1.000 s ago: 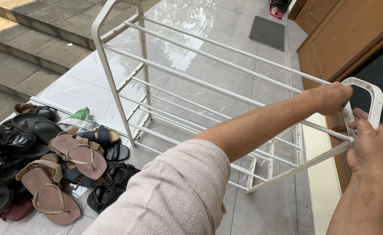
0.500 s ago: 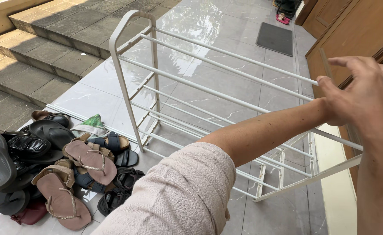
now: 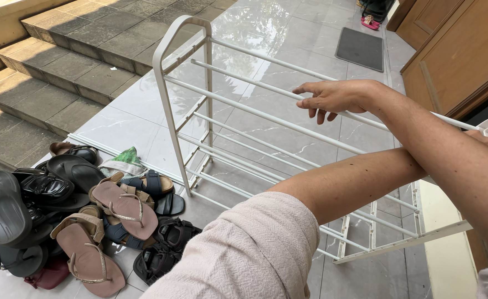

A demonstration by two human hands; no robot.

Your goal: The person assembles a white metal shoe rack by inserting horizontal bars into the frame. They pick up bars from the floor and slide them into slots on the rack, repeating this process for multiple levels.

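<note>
Tiled porch floor [image 3: 288,22]: right hand [image 3: 332,98] reaches crosswise, fingers loose, over white shoe rack [image 3: 180,77] rail; left hand [image 3: 483,138] mostly hidden, grip unclear.

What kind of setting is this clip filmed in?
Probably the tiled entrance porch of a home: a white shoe rack under the right hand, a pile of sandals and shoes on the floor, stone steps, and a doormat by wooden doors.
</note>
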